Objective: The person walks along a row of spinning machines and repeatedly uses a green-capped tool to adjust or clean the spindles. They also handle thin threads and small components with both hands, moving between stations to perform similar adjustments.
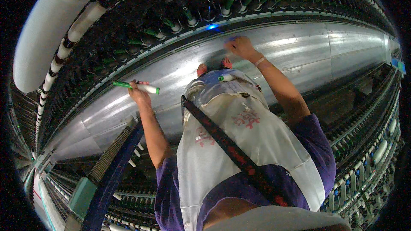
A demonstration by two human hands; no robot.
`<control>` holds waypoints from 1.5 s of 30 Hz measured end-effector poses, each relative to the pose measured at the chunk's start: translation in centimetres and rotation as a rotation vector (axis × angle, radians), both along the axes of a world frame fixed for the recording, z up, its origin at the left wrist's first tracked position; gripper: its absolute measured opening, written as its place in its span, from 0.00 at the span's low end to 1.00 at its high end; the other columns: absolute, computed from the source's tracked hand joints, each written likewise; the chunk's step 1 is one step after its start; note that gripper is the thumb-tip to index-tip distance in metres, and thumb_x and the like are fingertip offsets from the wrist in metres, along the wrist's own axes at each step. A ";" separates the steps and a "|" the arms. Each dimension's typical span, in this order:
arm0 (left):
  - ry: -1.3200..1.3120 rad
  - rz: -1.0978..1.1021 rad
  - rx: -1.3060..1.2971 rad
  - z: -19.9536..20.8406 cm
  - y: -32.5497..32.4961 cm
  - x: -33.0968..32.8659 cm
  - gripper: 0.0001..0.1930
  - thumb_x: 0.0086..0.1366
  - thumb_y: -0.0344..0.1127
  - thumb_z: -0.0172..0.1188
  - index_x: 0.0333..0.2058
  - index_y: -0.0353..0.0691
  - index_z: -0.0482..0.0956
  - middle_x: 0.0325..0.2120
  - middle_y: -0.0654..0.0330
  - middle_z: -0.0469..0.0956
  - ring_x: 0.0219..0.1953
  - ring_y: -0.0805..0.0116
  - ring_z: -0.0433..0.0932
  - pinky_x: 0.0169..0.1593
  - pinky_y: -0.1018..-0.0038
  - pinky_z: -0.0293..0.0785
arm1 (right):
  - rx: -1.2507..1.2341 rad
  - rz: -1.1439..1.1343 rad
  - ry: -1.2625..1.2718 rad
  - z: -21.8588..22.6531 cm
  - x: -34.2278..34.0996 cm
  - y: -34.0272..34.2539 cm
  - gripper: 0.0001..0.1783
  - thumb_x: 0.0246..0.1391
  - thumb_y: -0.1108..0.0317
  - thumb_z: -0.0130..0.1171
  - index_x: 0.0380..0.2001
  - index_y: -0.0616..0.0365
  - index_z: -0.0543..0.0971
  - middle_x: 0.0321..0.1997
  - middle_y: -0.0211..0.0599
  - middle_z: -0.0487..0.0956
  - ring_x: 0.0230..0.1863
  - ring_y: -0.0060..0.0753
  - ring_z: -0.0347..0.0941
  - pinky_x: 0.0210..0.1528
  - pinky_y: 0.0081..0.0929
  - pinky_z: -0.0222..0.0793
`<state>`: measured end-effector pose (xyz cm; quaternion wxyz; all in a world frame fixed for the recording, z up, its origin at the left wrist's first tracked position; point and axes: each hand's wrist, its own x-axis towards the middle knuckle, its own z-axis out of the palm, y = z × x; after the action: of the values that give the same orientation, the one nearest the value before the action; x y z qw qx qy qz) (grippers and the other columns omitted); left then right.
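My left hand [140,93] is closed around a spinning bobbin [148,88], a green tube part wound with white yarn, held out crosswise over the metal floor. My right hand [242,47] reaches forward near the spindle row, its fingers curled in and partly blurred. Something small and bluish shows at those fingertips, too smeared to name. Another bobbin [228,77], white with a green end, rests at the front of my white apron [244,141]. Ahead runs a curved-looking row of spindles with green tubes [189,17]; a blue light [212,27] glows on its rail.
A large white roller [51,30] and a line of white-and-black rollers [83,21] hang at upper left. Behind me stands a second spinning frame [364,162]. A ribbed hose [109,154] and a dark blue post [113,179] rise close to my left.
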<state>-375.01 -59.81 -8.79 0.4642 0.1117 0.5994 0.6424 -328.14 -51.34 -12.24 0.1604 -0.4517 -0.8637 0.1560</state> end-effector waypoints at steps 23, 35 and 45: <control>0.277 -0.109 -0.207 -6.5 4.2 0.3 0.16 0.66 0.43 0.58 0.46 0.42 0.69 0.38 0.59 0.77 0.39 0.65 0.77 0.36 0.67 0.76 | -0.004 -0.640 -0.077 -1.9 -7.9 8.6 0.10 0.50 0.64 0.57 0.35 0.36 0.84 0.22 0.40 0.79 0.23 0.45 0.77 0.24 0.42 0.72; 0.750 -0.508 0.688 7.7 11.8 23.6 0.16 0.57 0.22 0.60 0.45 0.35 0.74 0.47 0.52 0.75 0.49 0.57 0.74 0.53 0.66 0.70 | -0.157 -0.257 0.261 7.7 2.8 1.8 0.05 0.48 0.72 0.61 0.30 0.57 0.83 0.17 0.33 0.75 0.17 0.24 0.68 0.22 0.24 0.65; 0.975 -0.620 0.688 9.1 18.3 26.6 0.15 0.65 0.31 0.52 0.50 0.37 0.67 0.35 0.50 0.71 0.37 0.52 0.72 0.46 0.65 0.69 | -0.651 -0.441 0.927 11.3 1.0 -0.9 0.05 0.55 0.70 0.60 0.30 0.61 0.80 0.22 0.29 0.77 0.19 0.15 0.68 0.21 0.15 0.62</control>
<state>-348.45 -41.51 0.34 0.2413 0.6976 0.4416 0.5100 -327.16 -52.25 -0.98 0.4019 -0.5307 -0.4978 0.5558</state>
